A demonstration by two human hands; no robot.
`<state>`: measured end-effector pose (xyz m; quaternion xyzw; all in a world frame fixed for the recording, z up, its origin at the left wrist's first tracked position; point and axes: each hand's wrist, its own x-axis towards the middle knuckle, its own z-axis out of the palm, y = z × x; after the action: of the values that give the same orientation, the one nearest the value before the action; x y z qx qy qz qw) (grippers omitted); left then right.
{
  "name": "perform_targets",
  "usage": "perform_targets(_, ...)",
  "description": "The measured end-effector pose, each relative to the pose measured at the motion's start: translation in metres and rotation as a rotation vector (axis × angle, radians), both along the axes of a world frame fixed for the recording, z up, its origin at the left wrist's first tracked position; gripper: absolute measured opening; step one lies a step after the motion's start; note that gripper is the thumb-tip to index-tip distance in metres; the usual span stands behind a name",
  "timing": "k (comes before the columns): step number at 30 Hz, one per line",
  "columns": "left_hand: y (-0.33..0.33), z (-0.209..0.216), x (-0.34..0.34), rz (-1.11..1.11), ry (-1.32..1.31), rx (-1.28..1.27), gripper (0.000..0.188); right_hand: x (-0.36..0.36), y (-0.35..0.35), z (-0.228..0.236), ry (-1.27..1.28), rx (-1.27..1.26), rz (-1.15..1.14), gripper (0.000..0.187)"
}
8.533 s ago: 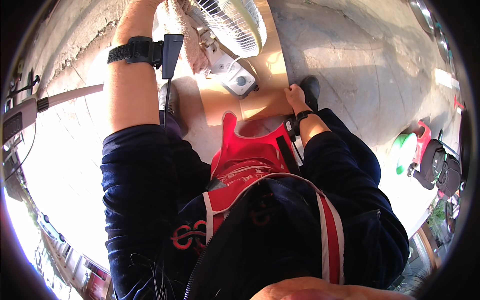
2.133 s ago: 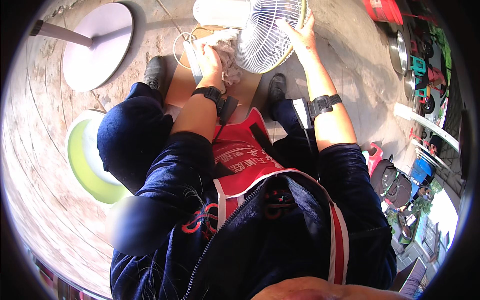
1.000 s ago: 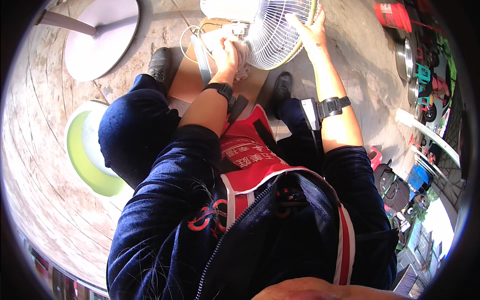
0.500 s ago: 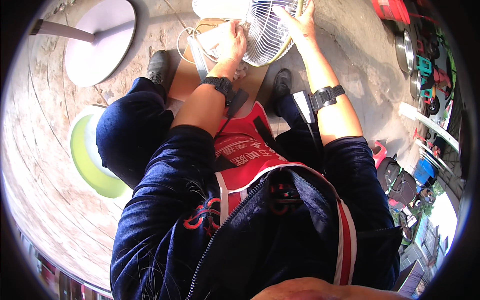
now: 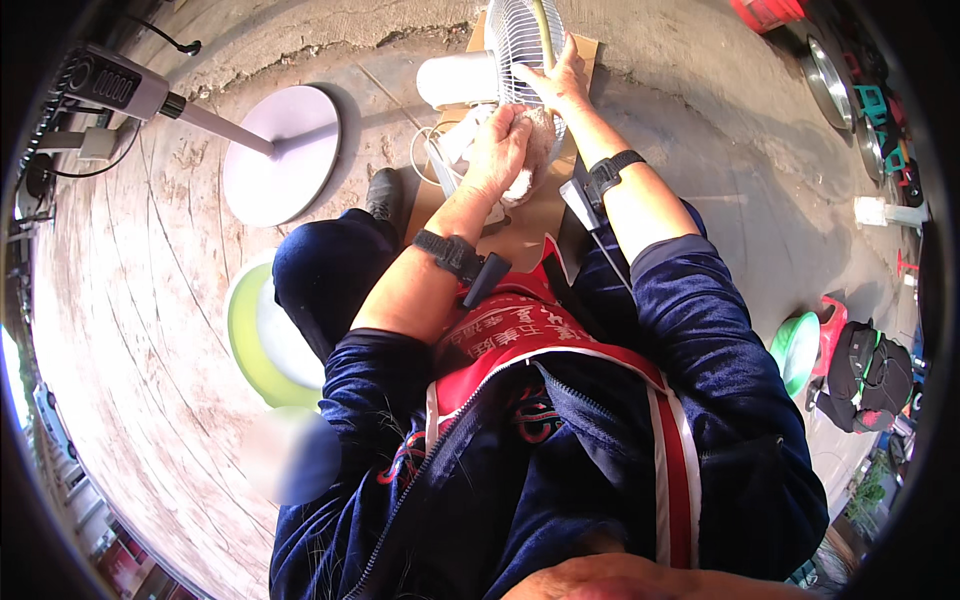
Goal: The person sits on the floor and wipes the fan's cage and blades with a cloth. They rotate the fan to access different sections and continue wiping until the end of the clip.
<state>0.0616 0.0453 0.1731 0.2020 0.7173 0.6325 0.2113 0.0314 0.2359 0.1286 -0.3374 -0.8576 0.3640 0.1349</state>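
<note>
A fan head with a white wire cage (image 5: 514, 45) and a pale motor housing (image 5: 455, 80) lies on its side over a sheet of cardboard (image 5: 582, 62) between my feet. My left hand (image 5: 497, 150) is closed on a crumpled whitish rag (image 5: 538, 148), pressed against the near part of the cage. On the right, my right hand (image 5: 562, 82) grips the cage's rim, its thumb across the wires. A looped white cord (image 5: 420, 158) lies left of my left hand. The fingertips under the rag are hidden.
To the left are a round pale stand base (image 5: 270, 180) with its pole and a yellow-green basin (image 5: 250, 335) beside my knee. At right sit a green basin (image 5: 797, 352), a black backpack (image 5: 868, 378), and, farther off, a metal basin (image 5: 828, 80) and a red container (image 5: 765, 12).
The view has shifted left, bringing in more of the pole. My left hand now holds the rag against the cage, and the cage appears more edge-on.
</note>
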Motion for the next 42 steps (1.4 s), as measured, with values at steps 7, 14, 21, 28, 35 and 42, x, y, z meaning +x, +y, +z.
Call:
perform_targets(7, -0.044, 0.021, -0.012, 0.21, -0.257, 0.064, 0.03, 0.05, -0.047, 0.006, 0.095, 0.002, -0.124, 0.122)
perform_targets(14, -0.002, 0.016, -0.048, -0.086, 0.18, -0.461, 0.079, 0.066, -0.043, 0.022, -0.019, -0.052, -0.223, 0.121)
perform_targets(21, 0.042, -0.01, -0.045, -0.113, 0.465, -0.703, 0.093, 0.052, -0.033, 0.006, 0.129, 0.002, -0.2, 0.113)
perform_targets(28, 0.063, -0.011, -0.062, -0.043, 0.282, -0.646, 0.077, 0.05, -0.019, -0.012, 0.315, 0.048, -0.164, 0.085)
perform_targets(35, 0.072, -0.01, -0.068, -0.02, 0.319, -0.643, 0.071, 0.082, -0.072, -0.021, 0.417, -0.059, -0.173, 0.064)
perform_targets(42, 0.067, -0.011, -0.065, -0.034, 0.349, -0.639, 0.072, 0.116, -0.064, 0.002, 0.104, -0.354, -0.017, 0.067)
